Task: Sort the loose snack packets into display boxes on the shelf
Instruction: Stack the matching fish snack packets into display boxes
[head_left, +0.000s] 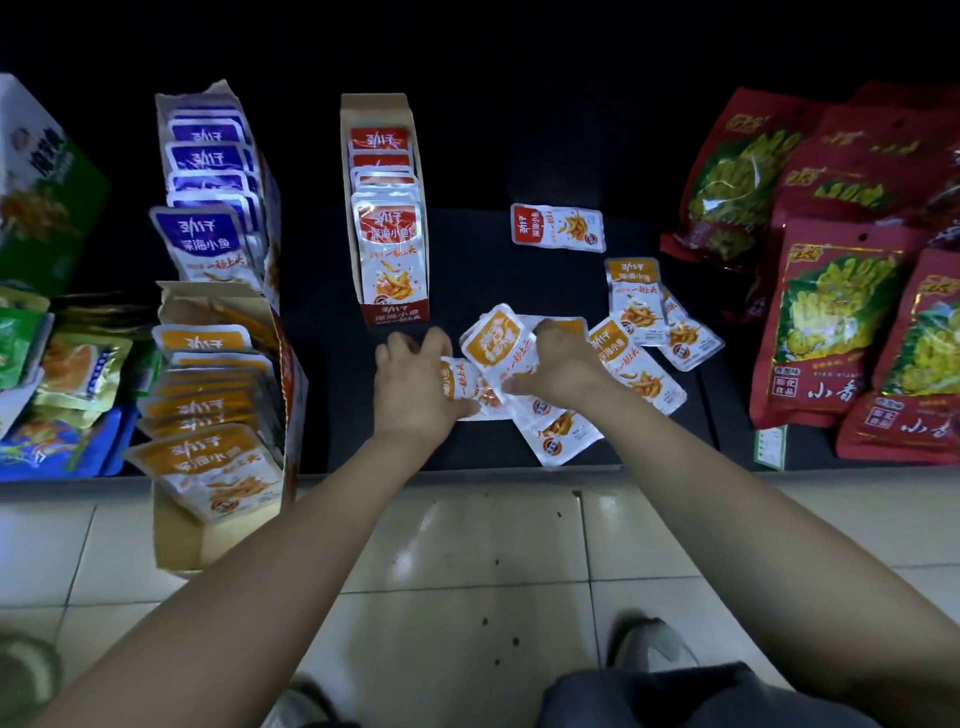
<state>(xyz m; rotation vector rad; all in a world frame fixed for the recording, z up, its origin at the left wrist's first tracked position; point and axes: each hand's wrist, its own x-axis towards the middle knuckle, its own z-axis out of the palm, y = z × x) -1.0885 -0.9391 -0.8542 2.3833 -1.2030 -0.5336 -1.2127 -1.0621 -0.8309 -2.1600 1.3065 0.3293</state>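
snack packets, loose, lie mid-shelf on the dark shelf (467, 260) right in front of you. most are orange packets (636, 371): small flat foil sachets w/ white bodies, overlapping in a messy fan. one red packet (558, 227) sits apart, further back. your left hand (415, 384) and right hand (563, 366) are close together over the pile, both w/ fingers curled on a small bunch of the orange ones. one sachet stands up between the hands. can't tell how many are in the bunch.

boxes: orange box (228, 415) at front left, overhanging the shelf edge, already well filled. purple box (213, 171) is behind it. red box (387, 208) is just left of the pile, approx full. big red bags (831, 312) are stacked to the right.

handling, as a guess: these look v. light, thin and floppy. the glossy film will likely slide packet on packet, so a loose stack may fan out or slip. not fragile, but contents could crush if you squeeze hard. best to square the bunch's edges together, then pinch across the flat faces nr the middle, thumb one side, fingers the other. pick up singles by a sealed edge, where the film is prob. stiffest. slot them into the orange box upright, coloured band up like those already in it.
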